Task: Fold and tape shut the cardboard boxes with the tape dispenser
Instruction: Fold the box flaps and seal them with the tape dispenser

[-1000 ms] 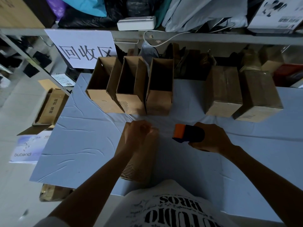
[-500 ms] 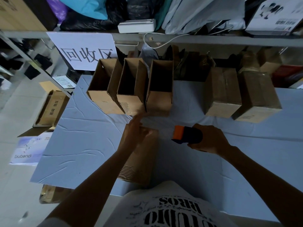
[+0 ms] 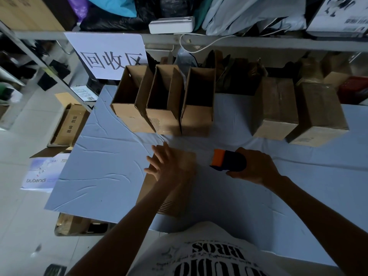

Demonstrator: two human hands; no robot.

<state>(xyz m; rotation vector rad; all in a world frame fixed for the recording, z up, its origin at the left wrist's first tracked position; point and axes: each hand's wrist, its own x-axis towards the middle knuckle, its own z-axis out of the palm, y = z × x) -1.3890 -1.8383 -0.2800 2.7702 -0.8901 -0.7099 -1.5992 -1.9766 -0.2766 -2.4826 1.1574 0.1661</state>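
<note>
A closed cardboard box [image 3: 179, 200] stands in front of me on the blue-covered table [image 3: 103, 172]. My left hand [image 3: 167, 166] lies flat on its top with straight, spread fingers. My right hand [image 3: 254, 168] grips a black tape dispenser with an orange end [image 3: 227, 161], held just right of the box top and apart from it. Three open boxes [image 3: 165, 100] stand in a row at the back left. Two taped boxes [image 3: 298, 112] sit at the back right.
A shelf [image 3: 239, 39] with bags, a white device and a cable runs behind the table, with a white paper sign [image 3: 111, 54] hanging from it. Flattened cartons [image 3: 69, 126] and a printed sheet [image 3: 43, 172] lie on the floor to the left.
My left hand has opened from a curled grip at the box's top and now lies flat on it. The right hand with the dispenser has barely shifted.
</note>
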